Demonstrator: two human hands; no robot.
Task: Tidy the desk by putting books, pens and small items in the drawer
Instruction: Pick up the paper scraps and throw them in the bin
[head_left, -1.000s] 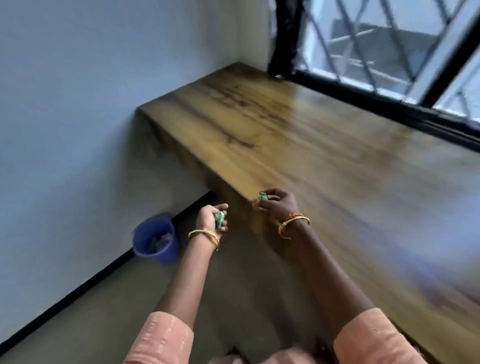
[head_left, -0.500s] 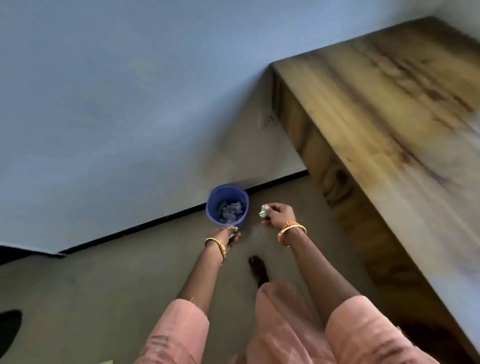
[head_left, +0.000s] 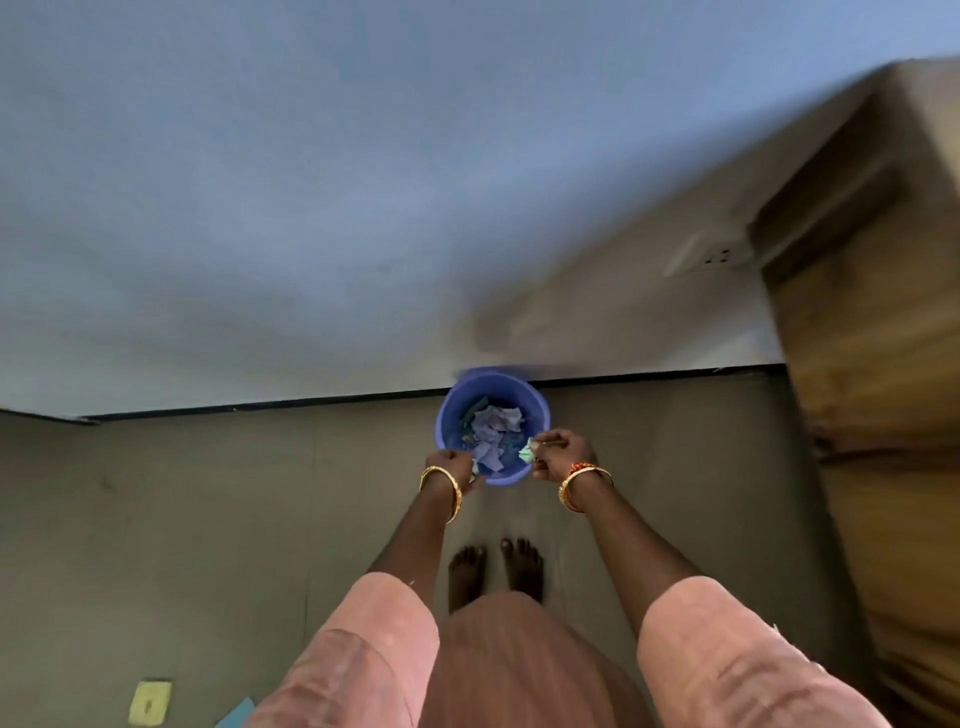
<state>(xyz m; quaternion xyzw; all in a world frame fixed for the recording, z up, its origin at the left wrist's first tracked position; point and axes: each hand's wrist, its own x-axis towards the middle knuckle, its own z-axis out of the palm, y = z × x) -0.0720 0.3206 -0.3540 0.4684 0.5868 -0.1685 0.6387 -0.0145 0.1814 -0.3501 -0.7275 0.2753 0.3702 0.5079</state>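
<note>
At the bottom of the view, from 5 to 7 o'clock, there are two loose pink sleeves (head_left: 363, 654) and a brownish-pink skirt, and just above them two bare feet (head_left: 496, 574) stand on the grey-brown floor (head_left: 208, 519). At 7 o'clock, near the lower edge, a small pale-yellow rectangular item (head_left: 149, 702) lies on the floor, with a light-blue flat piece (head_left: 236, 716) just beside it at its 3 o'clock side.

Both arms reach forward toward the centre. The left hand (head_left: 451, 464), with a gold bangle on the wrist, has its fingers curled; a small pale-green scrap (head_left: 475, 467) shows at its 3 o'clock side, touching the fingers, but it is mostly hidden, so its long axis cannot be told. The right hand (head_left: 561, 451), with gold and orange bangles, pinches a crumpled pale-green paper piece (head_left: 528, 451) between thumb and fingertips. This piece sticks out of the hand toward 9 o'clock; it is a rumpled lump, so it has no clear long axis.

Both hands are over the near rim of a round blue plastic bucket (head_left: 540, 410), which stands on the floor at 12 o'clock from the feet, close against the black skirting line of the wall. Inside it lie torn pale-purple and green paper pieces (head_left: 496, 431).

Behind it rises the plain blue-grey wall (head_left: 311, 182), with a white socket plate (head_left: 709, 255) at 2 o'clock. The wooden desk (head_left: 883, 364) fills the 3 o'clock edge, blurred.
</note>
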